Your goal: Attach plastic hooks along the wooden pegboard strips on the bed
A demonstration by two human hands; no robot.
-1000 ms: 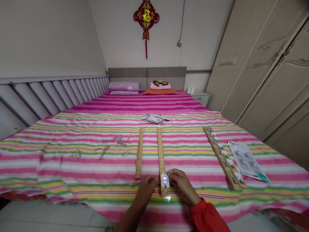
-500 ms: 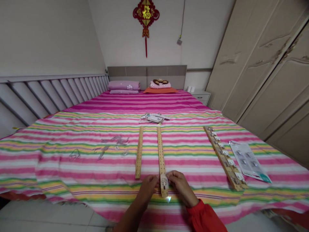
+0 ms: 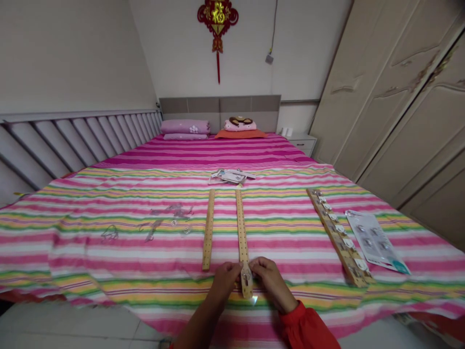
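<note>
Two perforated wooden strips lie side by side on the striped bedspread (image 3: 109,252): a left strip (image 3: 208,228) and a middle strip (image 3: 241,228). Near the close end of the middle strip sits a small clear adhesive hook (image 3: 246,277). My left hand (image 3: 224,280) and my right hand (image 3: 268,281) pinch this hook from either side and press it flat on the strip. A third wooden strip (image 3: 336,233) carrying several mounted hooks lies at the right.
A sheet of clear hooks (image 3: 374,241) lies right of the third strip. Empty clear wrappers (image 3: 170,218) are scattered at the left, and opened packaging (image 3: 230,176) lies past the strips. Pillows sit by the headboard; wardrobe doors (image 3: 399,106) line the right side.
The hook, held tilted up above the strip a second ago, has been lowered flat onto the middle strip; both hands stay pinched on it. The view has shifted slightly.
</note>
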